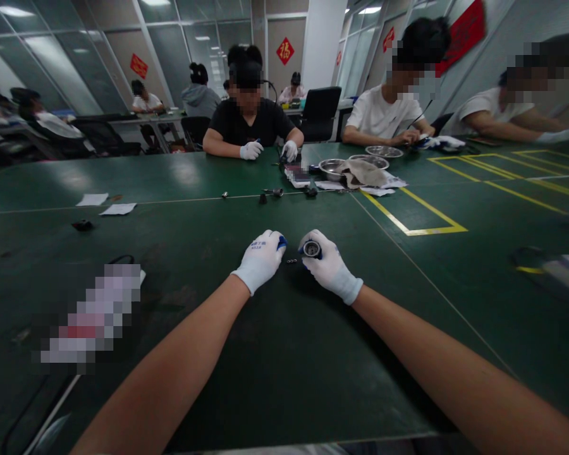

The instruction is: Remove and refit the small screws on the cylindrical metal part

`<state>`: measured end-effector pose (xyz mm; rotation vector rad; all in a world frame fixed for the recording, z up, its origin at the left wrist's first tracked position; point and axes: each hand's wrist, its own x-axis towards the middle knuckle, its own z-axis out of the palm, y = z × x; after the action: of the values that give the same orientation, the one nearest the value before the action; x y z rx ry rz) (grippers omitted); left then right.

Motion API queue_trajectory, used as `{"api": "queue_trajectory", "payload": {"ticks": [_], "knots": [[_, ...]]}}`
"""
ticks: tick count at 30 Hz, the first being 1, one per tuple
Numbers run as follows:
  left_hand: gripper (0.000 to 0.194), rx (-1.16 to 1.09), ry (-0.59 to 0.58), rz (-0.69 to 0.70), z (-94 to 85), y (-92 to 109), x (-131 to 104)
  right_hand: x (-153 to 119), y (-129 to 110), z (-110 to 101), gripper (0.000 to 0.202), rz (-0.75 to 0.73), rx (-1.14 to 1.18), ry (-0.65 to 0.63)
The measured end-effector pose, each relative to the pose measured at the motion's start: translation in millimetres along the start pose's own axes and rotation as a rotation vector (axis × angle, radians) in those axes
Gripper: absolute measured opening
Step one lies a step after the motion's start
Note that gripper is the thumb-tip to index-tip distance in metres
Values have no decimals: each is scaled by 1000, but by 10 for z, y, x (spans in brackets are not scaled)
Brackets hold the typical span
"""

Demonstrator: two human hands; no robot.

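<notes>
My right hand (329,262), in a white glove, is closed around a dark cylindrical part (312,249). Its round end has a silvery rim and faces me, with a darker recessed inside. My left hand (260,258) wears a white glove with blue on the fingertips. Its fingers are curled together, and whatever they may hold is hidden. On the green table (284,354), between the two hands, lies a short row of tiny metal pieces (291,261). Both hands are low over the tabletop, a small gap apart.
Beyond my hands lie small dark parts (277,193), metal bowls (332,168) and a grey cloth (361,172). Yellow tape (408,232) marks the right side. At left are a power strip-like blurred object (95,309) and paper slips (118,209). Co-workers sit opposite.
</notes>
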<state>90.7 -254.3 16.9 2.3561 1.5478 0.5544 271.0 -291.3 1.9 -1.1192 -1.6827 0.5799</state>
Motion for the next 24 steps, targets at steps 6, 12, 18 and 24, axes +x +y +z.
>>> {"api": "queue_trajectory", "payload": {"ticks": [6, 12, 18, 24], "knots": [[13, -492, 65, 79, -111, 88, -29, 10, 26, 17, 18, -13, 14, 23], [18, -455, 32, 152, -100, 98, -26, 28, 18, 15, 17, -43, -14, 52], [21, 42, -67, 72, -56, -34, -8, 27, 81, 32, 19, -11, -33, 89], [21, 38, -22, 41, -74, -116, 12, 33, 110, 35, 17, 27, -23, 78]]}}
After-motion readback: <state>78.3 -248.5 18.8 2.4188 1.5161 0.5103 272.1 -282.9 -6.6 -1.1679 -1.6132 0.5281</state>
